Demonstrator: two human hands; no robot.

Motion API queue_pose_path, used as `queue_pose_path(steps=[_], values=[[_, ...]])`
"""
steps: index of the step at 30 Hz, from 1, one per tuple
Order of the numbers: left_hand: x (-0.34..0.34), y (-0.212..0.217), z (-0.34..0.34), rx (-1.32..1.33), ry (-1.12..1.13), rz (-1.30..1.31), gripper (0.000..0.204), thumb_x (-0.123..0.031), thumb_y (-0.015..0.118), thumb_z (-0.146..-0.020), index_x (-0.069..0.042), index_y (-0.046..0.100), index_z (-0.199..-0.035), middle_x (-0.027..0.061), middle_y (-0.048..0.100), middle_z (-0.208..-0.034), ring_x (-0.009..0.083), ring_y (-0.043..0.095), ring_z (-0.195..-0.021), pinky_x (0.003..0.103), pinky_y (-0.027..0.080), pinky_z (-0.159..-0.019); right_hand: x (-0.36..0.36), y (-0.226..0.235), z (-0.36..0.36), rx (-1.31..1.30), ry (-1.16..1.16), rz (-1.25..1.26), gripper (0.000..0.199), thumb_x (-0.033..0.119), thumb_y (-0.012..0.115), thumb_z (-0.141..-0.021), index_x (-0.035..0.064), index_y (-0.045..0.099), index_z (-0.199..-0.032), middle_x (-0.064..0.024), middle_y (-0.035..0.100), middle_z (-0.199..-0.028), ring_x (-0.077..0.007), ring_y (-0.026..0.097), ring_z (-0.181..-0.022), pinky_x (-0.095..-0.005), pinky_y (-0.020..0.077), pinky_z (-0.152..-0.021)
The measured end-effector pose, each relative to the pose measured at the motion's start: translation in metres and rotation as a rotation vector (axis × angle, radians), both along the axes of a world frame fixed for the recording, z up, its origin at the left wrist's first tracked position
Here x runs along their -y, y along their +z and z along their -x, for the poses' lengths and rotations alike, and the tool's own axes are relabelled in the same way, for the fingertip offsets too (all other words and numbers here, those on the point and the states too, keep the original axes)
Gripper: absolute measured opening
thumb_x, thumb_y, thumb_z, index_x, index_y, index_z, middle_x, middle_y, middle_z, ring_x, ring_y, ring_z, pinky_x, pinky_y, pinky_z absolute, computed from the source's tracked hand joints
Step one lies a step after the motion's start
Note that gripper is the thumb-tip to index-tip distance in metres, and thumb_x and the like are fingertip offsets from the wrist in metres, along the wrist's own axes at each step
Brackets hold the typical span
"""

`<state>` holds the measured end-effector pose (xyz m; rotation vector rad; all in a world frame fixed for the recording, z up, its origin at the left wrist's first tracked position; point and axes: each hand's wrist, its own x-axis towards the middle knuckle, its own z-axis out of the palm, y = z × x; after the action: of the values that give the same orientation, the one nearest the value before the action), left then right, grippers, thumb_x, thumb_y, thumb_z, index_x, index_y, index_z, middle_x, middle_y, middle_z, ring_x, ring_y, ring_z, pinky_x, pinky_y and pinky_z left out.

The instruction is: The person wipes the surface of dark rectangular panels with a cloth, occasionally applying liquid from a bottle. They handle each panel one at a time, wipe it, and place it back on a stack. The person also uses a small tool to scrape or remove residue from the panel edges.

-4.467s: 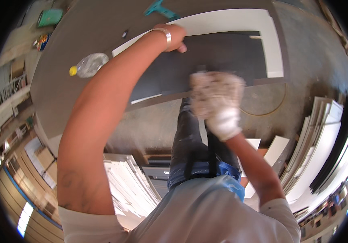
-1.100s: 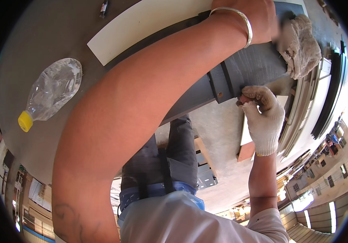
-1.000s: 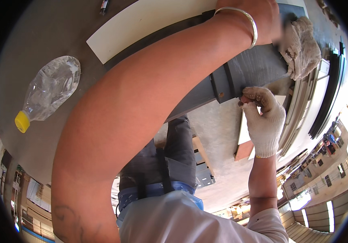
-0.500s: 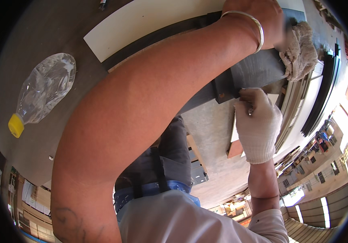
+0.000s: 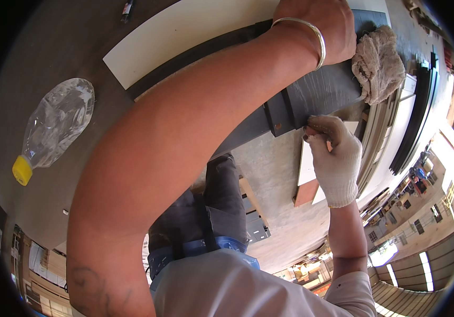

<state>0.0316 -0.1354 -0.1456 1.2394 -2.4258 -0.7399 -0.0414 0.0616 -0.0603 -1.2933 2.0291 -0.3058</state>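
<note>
My bare left hand [image 5: 324, 31], with a silver bangle at the wrist, is curled over a long dark grey board [image 5: 324, 87]. Its fingertips are hidden, and so is anything they hold. A crumpled greyish-brown rag [image 5: 379, 64] lies at the board's right end, against the knuckles. Pale scuff streaks mark the board's surface. At its near edge is my right hand [image 5: 337, 158], in a white knit glove that leaves some fingertips bare. Thumb and fingers pinch together there; what lies between them is too small to make out. A small dark block [image 5: 277, 119] joins the near edge.
A white panel [image 5: 169, 39] lies beyond the dark board. A clear bottle with a yellow cap [image 5: 60, 124] lies on the dark tabletop [image 5: 21, 206] at left, with a small marker-like object [image 5: 127, 10] farther back. Stacked long strips [image 5: 417, 116] are at right.
The whole view has shifted slightly, with the board and rag appearing farther left. My left hand, blurred before, now looks sharp. My right thumb and fingertips show more clearly at the board's edge.
</note>
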Motion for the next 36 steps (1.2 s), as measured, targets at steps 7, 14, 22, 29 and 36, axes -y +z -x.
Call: queue_pose_path(steps=[7, 14, 22, 29, 36], values=[[-0.002, -0.002, -0.004, 0.0, -0.036, 0.049, 0.026, -0.023, 0.055, -0.102, -0.004, 0.071, -0.108, 0.0168, 0.078, -0.107, 0.03, 0.076, -0.1, 0.041, 0.06, -0.085, 0.011, 0.003, -0.003, -0.046, 0.048, -0.043, 0.019, -0.003, 0.072, -0.09, -0.0005, 0.075, -0.109, -0.0135, 0.08, -0.095, -0.0216, 0.079, -0.086, -0.0312, 0.0607, -0.078], [0.0, -0.001, 0.001, -0.121, 0.061, -0.109, 0.027, -0.023, 0.053, -0.101, -0.006, 0.073, -0.109, 0.0175, 0.078, -0.112, 0.0314, 0.075, -0.106, 0.042, 0.058, -0.092, 0.014, 0.008, -0.005, -0.216, 0.27, -0.034, 0.021, -0.003, 0.075, -0.089, -0.0011, 0.075, -0.11, -0.0129, 0.08, -0.095, -0.021, 0.079, -0.082, -0.0323, 0.0603, -0.074], [-0.003, -0.004, -0.001, -0.232, 0.085, -0.103, 0.027, -0.021, 0.053, -0.1, -0.006, 0.075, -0.109, 0.0178, 0.078, -0.113, 0.0312, 0.075, -0.107, 0.042, 0.057, -0.094, 0.013, 0.006, -0.014, -0.277, 0.285, 0.008, 0.015, 0.002, 0.072, -0.089, 0.0044, 0.074, -0.103, -0.0108, 0.078, -0.089, -0.0285, 0.077, -0.078, -0.0376, 0.0594, -0.072], [-0.002, 0.0, -0.004, -0.194, 0.041, -0.171, 0.028, -0.02, 0.055, -0.102, -0.008, 0.078, -0.112, 0.0159, 0.078, -0.116, 0.0298, 0.075, -0.11, 0.041, 0.058, -0.095, 0.015, 0.004, -0.013, -0.29, 0.247, -0.016, 0.013, 0.003, 0.073, -0.09, 0.0035, 0.074, -0.102, -0.0118, 0.078, -0.089, -0.0272, 0.078, -0.076, -0.0352, 0.06, -0.069], [-0.007, 0.045, 0.023, 0.518, 0.205, -0.079, 0.027, -0.021, 0.056, -0.102, -0.009, 0.078, -0.112, 0.0144, 0.078, -0.116, 0.028, 0.075, -0.11, 0.04, 0.058, -0.094, 0.016, 0.005, -0.026, -0.514, 0.436, -0.016, 0.009, 0.008, 0.071, -0.089, 0.0069, 0.071, -0.098, -0.0111, 0.075, -0.085, -0.0327, 0.073, -0.073, -0.0437, 0.0577, -0.068]])
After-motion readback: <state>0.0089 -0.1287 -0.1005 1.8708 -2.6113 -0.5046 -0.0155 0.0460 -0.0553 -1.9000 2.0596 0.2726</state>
